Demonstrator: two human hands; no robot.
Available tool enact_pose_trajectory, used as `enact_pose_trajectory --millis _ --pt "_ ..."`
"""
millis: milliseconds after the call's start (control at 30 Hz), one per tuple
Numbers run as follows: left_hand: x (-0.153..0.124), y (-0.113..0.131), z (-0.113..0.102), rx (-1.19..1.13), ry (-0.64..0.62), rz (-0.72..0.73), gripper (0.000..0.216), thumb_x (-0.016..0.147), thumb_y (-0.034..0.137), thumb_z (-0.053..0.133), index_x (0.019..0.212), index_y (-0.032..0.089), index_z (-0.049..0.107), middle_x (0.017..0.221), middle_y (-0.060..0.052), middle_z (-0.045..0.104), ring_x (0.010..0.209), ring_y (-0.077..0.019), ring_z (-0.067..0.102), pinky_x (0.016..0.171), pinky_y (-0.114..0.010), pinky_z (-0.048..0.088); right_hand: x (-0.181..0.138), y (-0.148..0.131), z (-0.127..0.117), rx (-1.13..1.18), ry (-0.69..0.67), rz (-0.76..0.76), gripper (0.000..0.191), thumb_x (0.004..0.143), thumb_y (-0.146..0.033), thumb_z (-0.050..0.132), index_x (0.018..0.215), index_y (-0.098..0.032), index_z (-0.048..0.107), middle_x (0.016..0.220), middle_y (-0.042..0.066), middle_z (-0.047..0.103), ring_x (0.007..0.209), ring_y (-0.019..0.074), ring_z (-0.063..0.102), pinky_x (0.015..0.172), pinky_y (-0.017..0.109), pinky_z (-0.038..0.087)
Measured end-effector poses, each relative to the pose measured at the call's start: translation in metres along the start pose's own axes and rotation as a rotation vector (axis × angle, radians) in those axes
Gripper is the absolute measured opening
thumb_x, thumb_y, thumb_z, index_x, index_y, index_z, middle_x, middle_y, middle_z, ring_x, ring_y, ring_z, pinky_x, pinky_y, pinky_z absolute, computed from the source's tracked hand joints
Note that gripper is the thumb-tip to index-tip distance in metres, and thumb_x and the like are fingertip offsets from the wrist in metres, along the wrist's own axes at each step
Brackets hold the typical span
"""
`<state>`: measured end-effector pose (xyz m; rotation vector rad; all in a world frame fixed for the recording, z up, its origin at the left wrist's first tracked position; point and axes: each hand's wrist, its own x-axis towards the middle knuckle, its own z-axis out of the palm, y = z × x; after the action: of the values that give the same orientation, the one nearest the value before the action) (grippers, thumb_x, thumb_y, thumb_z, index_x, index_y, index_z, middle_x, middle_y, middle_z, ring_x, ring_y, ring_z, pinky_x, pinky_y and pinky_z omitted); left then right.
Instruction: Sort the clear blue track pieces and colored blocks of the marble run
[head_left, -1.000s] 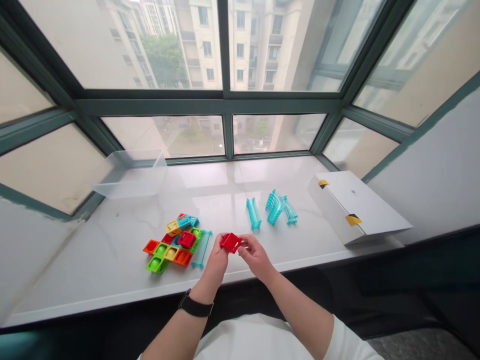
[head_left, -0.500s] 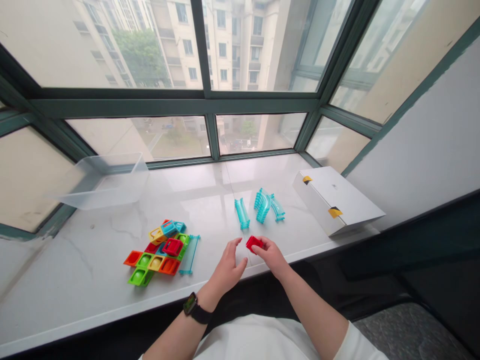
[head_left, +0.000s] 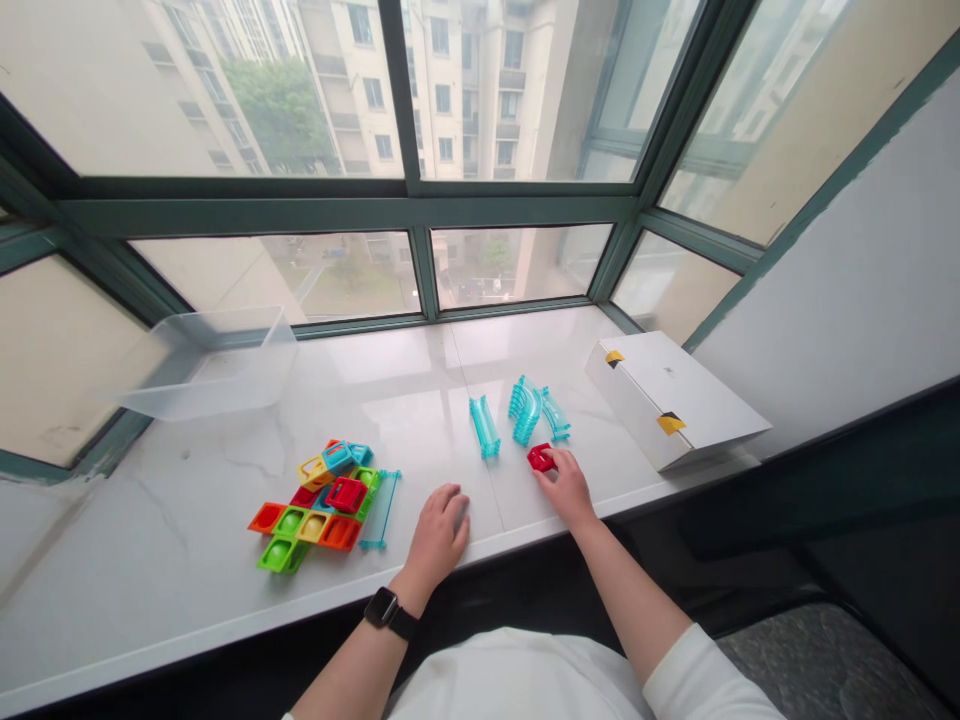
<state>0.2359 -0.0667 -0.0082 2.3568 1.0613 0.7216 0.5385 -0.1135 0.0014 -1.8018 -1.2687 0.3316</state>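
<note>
Okay, so on my feed the right hand (head_left: 568,488) is half closed, fingertips on a small red plastic piece (head_left: 541,458) sitting at the edge of the hand. I can't tell if it's really gripped or just being touched. The left hand (head_left: 440,535) is loosely curled and half open, resting on the table (head_left: 180,575) with nothing in it, and there's a black smartwatch (head_left: 385,613) on that wrist.

Just past the red piece are curved teal track pieces (head_left: 529,410), with a straight teal chute (head_left: 484,427) beside them. Off to the left is a flat cluster of chunky square blocks (head_left: 322,510) in red, orange, yellow, green and blue, with a thin teal rail (head_left: 380,510) alongside it.

The table is glossy white with marble-like veining. A clear plastic bin (head_left: 214,365) sits back left, and a white cardboard box (head_left: 669,400) with yellow-and-black tape sits right. Behind it all, a dark green window frame (head_left: 345,212) looks out on apartment blocks (head_left: 442,100).
</note>
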Motion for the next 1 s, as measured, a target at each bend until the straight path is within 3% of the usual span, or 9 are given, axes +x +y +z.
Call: enact_pose_trajectory --millis 400,1000 --pt "0.0 0.001 -0.002 -0.043 0.012 -0.021 0.032 0.093 0.022 0.056 0.123 0.025 0.068 0.138 -0.014 0.062 0.134 -0.0345 0.055 0.116 -0.058 0.044 -0.009 0.003 0.016 -0.185 -0.017 -0.074 0.034 0.089 -0.031 0.064 0.122 -0.022 0.066 0.123 0.012 0.062 0.113 0.0309 0.063 0.101 0.049 0.055" --pt "0.0 0.006 -0.005 -0.022 0.012 -0.022 0.03 0.094 0.02 0.054 0.121 0.025 0.068 0.137 -0.014 0.062 0.132 -0.0336 0.055 0.115 -0.057 0.046 -0.013 0.005 0.02 -0.232 0.023 -0.117 0.031 0.089 -0.032 0.062 0.118 -0.022 0.065 0.119 0.013 0.06 0.109 0.0307 0.062 0.1 0.051 0.054"
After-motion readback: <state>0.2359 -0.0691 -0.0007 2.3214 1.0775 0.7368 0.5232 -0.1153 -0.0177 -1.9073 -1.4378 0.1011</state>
